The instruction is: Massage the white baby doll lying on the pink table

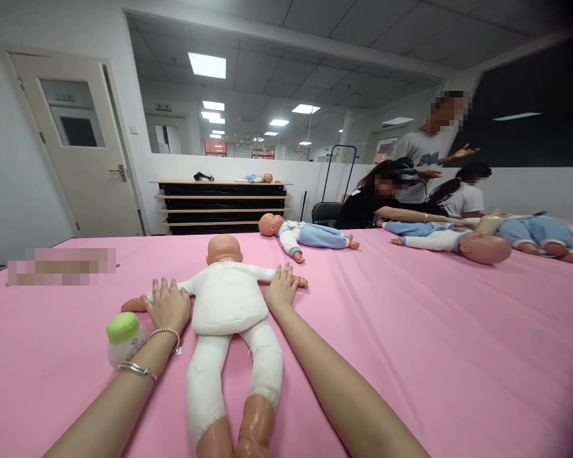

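Note:
A baby doll (229, 299) with a white cloth body lies stretched out before me, its head away from me and its feet close. No face shows on its head. My left hand (169, 304) rests flat over the doll's arm on the left, fingers spread, with the doll's hand sticking out beyond. Across the doll's other arm lies my right hand (281, 289), its fingers extended near the doll's wrist. A jar with a green lid (123, 327) stands beside my left wrist, partly hidden by my forearm.
Pink cloth (386, 331) covers the table. A clothed doll (310, 234) lies farther back, and another doll (477, 247) is to the right, near a person reaching over the table (377, 191). A blurred patch (62, 266) covers something at left. Shelves (222, 207) stand behind.

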{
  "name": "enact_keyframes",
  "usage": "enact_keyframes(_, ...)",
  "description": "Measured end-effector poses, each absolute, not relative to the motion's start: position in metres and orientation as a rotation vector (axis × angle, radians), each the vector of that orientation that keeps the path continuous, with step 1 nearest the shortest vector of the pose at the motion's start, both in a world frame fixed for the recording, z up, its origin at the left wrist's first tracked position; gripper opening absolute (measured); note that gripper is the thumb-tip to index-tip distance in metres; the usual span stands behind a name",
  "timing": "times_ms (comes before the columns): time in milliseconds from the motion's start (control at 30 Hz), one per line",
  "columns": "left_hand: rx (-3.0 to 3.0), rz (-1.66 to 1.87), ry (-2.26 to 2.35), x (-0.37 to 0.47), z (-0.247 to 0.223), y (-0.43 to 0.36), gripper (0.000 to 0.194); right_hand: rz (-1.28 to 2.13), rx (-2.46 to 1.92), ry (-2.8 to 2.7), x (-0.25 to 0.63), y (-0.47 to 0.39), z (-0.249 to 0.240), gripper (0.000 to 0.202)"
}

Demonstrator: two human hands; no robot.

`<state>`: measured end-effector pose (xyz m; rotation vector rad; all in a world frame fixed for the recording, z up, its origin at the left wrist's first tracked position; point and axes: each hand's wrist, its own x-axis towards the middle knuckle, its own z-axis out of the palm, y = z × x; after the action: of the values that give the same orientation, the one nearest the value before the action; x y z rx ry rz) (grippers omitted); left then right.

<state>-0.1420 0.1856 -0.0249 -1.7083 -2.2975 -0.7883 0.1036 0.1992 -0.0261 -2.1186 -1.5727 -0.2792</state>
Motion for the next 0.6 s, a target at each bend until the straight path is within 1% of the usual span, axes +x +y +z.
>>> enact_keyframes(100,-1.746,-0.86,-2.236,-0.1404,-0.0241,0.1863,0.055,-0.305,-1.927,-1.781,0.1036,0.1986,-0.0233,0.059)
enact_keyframes(200,-1.935,-0.766,-2.185,-0.1377,-0.0219,0.1843,0.051,-0.215,-1.774,-1.991,0.1042,0.1992,-0.0237,0.053)
enact_keyframes(333,-1.968,-0.667,-2.246,-0.1375,-0.0212,0.1825,0.048,-0.175,-1.853,-1.914,0.1053,0.201,-0.0275,0.052)
enact_keyframes(600,-1.755,-0.746,-2.38,-0.1413,-0.0227,0.1842,0.053,-0.247,-2.12,-1.602,0.1053,0.2024,-0.0313,0.058)
